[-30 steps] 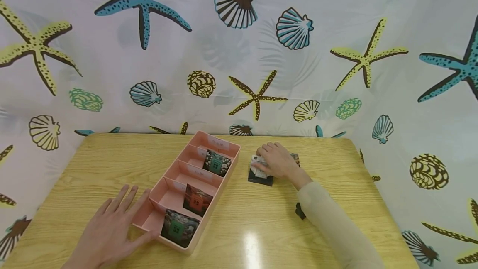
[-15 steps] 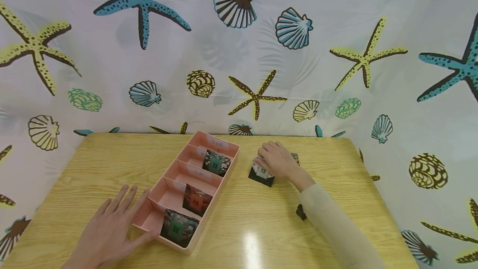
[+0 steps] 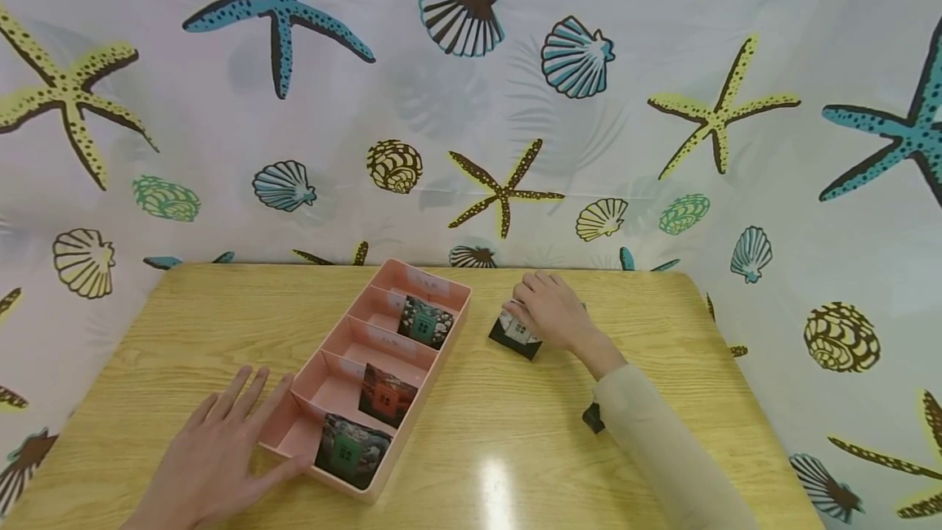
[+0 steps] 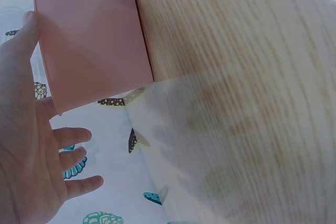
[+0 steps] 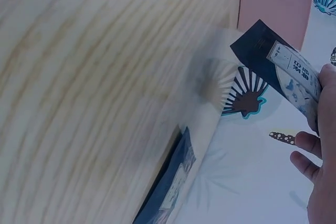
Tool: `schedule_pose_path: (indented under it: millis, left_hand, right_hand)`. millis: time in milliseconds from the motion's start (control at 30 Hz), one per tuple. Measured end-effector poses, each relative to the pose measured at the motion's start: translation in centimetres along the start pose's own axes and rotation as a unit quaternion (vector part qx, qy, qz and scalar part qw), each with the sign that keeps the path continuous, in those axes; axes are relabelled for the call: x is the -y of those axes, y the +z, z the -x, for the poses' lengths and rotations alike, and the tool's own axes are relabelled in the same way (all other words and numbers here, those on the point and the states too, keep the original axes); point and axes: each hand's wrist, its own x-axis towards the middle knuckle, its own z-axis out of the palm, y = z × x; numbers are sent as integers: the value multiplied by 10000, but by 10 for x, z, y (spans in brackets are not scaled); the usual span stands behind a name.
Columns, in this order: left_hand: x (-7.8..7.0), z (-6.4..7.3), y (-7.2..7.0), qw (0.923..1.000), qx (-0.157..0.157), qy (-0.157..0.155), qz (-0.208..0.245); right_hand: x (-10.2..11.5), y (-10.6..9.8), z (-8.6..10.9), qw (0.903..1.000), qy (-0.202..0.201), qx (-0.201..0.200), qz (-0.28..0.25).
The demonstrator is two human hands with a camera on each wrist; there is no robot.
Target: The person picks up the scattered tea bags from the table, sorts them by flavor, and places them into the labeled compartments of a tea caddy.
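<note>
My right hand [image 3: 528,313] pinches a dark packet [image 3: 515,335] with a white house picture, tilted up off the wooden table [image 3: 515,432] just right of the pink tray [image 3: 346,339]. In the right wrist view the packet [image 5: 278,72] hangs from my fingers [image 5: 315,150] above the table, with a second dark packet [image 5: 168,187] lying flat below it. My left hand [image 3: 221,448] lies flat and spread on the table at the tray's near left corner. Its thumb touches the tray wall [image 4: 89,35], next to the hand [image 4: 31,145].
The tray has several compartments. Three hold upright packets: a green-door one [image 3: 425,322], a red one [image 3: 386,395] and another green one [image 3: 346,452]. A curtain printed with shells and starfish [image 3: 471,105] closes off the table's far and side edges.
My right hand has raised the dark packet a little and drawn it slightly toward the far edge. The left hand and the tray have stayed put.
</note>
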Motion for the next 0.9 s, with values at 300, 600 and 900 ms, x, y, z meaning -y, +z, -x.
schedule_pose_path:
  millis: [300, 600, 900]
  left_hand:
    - [-1, 1, 1, 9999, -106, 27, -31]
    - [0, 2, 2, 10000, -37, -37, -84]
    - [0, 1, 1, 10000, -79, 3, -55]
  right_hand:
    - [9, -12, -4, 9994, 134, -288, -169]
    - [25, -33, -16, 9961, 247, -612, -578]
    - [43, -46, -29, 9953, 34, -654, -720]
